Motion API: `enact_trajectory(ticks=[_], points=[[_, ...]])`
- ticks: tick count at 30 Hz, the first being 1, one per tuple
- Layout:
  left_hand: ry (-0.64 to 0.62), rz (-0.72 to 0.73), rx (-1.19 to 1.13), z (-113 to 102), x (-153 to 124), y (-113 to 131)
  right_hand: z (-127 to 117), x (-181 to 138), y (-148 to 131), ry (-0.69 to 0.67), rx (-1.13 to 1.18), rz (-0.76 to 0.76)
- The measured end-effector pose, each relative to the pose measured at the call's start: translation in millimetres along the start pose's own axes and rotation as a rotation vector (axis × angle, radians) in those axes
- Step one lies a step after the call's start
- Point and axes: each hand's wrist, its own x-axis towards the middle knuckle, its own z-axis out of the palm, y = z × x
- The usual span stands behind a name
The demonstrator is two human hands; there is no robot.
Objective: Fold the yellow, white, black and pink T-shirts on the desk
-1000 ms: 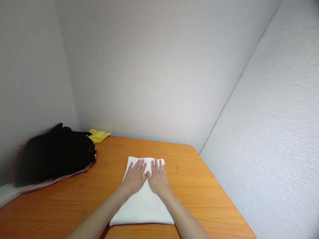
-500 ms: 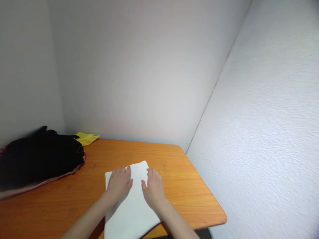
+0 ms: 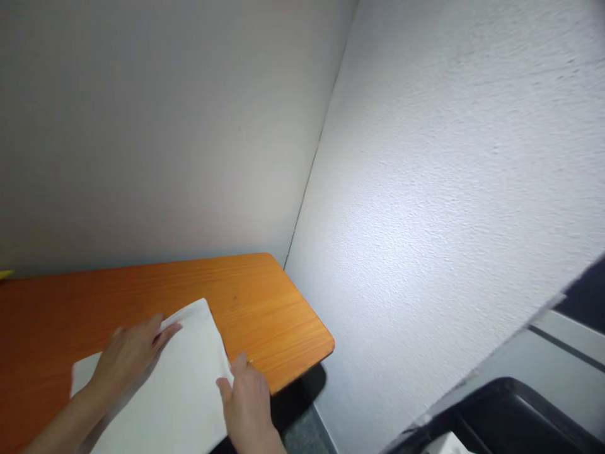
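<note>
A flat white folded cloth (image 3: pixel 177 372) lies on the wooden table (image 3: pixel 265 315), close to its near edge. My left hand (image 3: pixel 137 347) has the far edge of the cloth between thumb and fingers, and that edge bends up a little. On the right side, my right hand (image 3: pixel 248 397) is closed around the cloth's edge, thumb uppermost and fingers partly hidden beyond it.
White walls meet in a corner behind the table; the textured right wall (image 3: pixel 401 252) runs along its side. A black container (image 3: pixel 515 410) with something white in it stands at lower right. A yellow scrap (image 3: pixel 5 275) shows at the far left.
My view has swung right, bringing the black container in and leaving the dark clothing pile out. My hands went from lying flat on the cloth to gripping its edges.
</note>
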Motion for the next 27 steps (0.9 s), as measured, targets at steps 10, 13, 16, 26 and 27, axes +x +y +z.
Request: enact_trajectory(ticks=[10,13,16,26,27], points=[[0.196,0.321,0.041,-10.2,39.1,163.0,-79.4,69.7,129.1,0.2,0.009,0.2],[-0.102,0.482,-0.075,33.6,-12.3,186.3,-82.1,70.6,162.8,0.225,-0.125,0.267],[-0.244,0.478,-0.145,66.1,-49.4,193.0,-91.9,63.9,175.0,0.282,-0.228,0.316],[-0.218,0.581,-0.354,108.7,-50.1,213.7,-62.9,69.6,160.3,0.247,-0.214,0.119],[-0.25,0.575,-0.361,115.3,-45.6,210.2,-49.7,71.0,157.3,0.242,-0.181,0.077]])
